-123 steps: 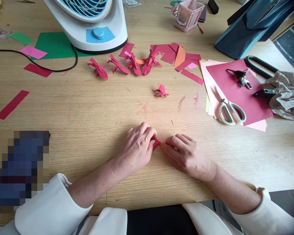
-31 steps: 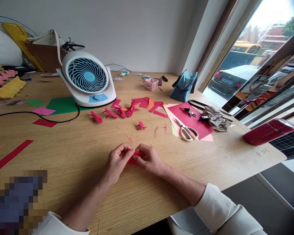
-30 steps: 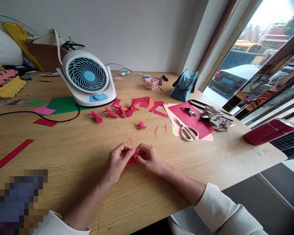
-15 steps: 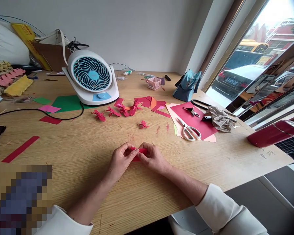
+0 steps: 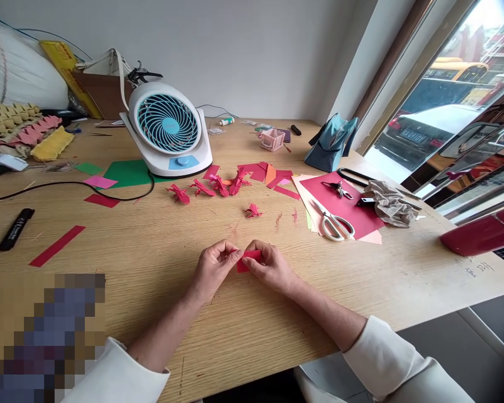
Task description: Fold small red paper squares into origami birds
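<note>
Wooden desk (image 5: 235,336) beneath, and your left hand (image 5: 216,267) and right hand (image 5: 274,270) both pinch the red paper (image 5: 243,268), squarely between them, neither nearer; its long axis seems crosswise, though you're covering much.

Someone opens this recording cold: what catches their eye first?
Probably the white-and-blue fan, standing toward the back left of the wooden table. Next, the red paper held between the left hand and right hand near the middle, with folded red figures beyond it.
</note>
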A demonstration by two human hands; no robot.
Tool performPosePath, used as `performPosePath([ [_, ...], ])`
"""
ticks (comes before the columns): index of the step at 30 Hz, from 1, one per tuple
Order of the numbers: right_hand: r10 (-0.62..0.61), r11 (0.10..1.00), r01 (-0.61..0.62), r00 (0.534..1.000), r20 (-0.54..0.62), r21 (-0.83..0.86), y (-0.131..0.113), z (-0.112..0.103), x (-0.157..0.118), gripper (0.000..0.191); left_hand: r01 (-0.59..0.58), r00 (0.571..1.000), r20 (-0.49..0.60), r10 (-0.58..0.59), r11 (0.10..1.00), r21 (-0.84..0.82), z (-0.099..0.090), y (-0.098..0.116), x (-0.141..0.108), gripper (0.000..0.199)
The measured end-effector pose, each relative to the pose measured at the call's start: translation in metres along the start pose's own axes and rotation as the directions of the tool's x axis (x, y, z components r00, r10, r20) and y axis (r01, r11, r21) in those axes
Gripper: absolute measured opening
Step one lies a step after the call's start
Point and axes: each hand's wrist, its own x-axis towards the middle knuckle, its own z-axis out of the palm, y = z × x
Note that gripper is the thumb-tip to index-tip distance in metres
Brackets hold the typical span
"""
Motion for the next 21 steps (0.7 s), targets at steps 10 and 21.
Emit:
performPosePath([
  [10,-0.026,0.999,0.025,1.0,0.01,0.03,0.0011,0.0022,-0.0006,0.026,-0.044,0.999,0.021,0.043,0.998,0.049,-0.0021,-0.0027,-0.0006,0.032],
  [21,0.042,0.996,-0.044,0.999,0.03,0.078,0.0033,0.0031,0.0014,0.029,-0.119,0.989,-0.07,0.128,0.986,0.119,-0.0024,-0.0051,-0.0006,0.028],
])
